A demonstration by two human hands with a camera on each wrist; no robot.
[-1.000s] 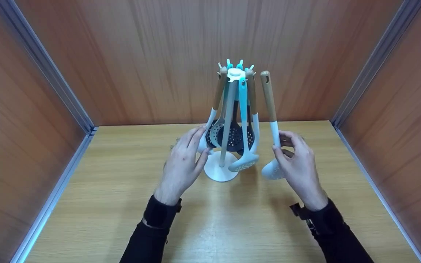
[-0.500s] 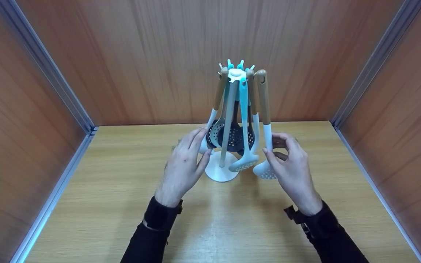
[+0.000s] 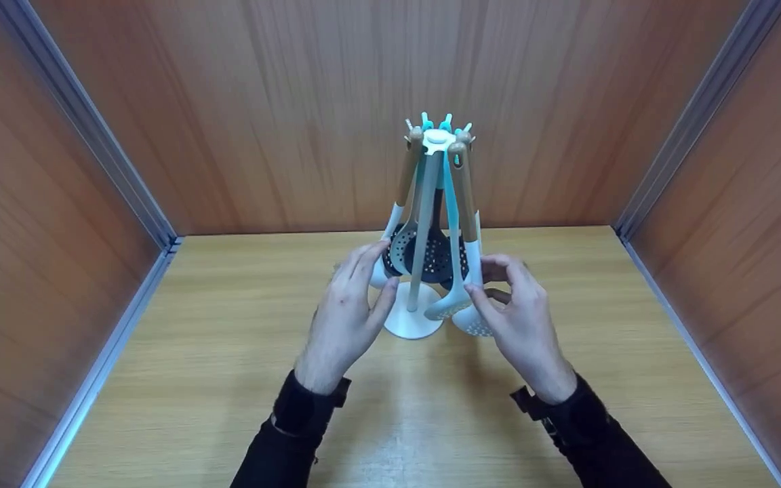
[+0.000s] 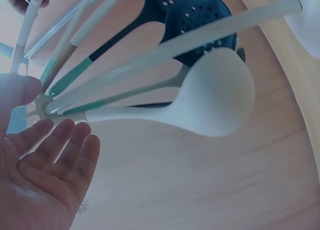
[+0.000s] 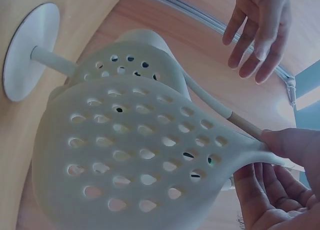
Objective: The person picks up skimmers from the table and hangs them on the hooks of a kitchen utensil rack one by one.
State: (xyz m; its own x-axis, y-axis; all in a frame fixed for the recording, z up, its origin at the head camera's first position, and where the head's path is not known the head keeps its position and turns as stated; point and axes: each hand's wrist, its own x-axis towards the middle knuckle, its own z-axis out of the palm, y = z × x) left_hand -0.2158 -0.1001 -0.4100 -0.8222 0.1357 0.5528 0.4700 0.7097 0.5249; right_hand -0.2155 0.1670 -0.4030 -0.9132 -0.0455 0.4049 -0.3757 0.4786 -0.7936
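A white utensil stand [image 3: 409,320] rises from a round base, with several utensils hanging from its top hub [image 3: 436,137]. My right hand [image 3: 485,281] pinches the white neck of a wood-handled perforated skimmer [image 3: 462,179]. The skimmer's head [image 5: 125,155] hangs low beside the base, and the top of its handle is up against the hub. My left hand [image 3: 380,271] is open with straight fingers close beside a hanging white ladle [image 4: 215,99]; whether they touch is unclear. Dark perforated spoons [image 4: 195,14] hang behind the ladle.
The stand is on a light wooden tabletop [image 3: 228,352] enclosed by wood-panelled walls at the back and on both sides. Metal rails [image 3: 126,318] run along the side edges. Bare tabletop lies to the left, to the right and in front of the stand.
My right hand has carried the skimmer left, from beside the stand to right against it, its handle top now at the hub. The left hand has barely shifted.
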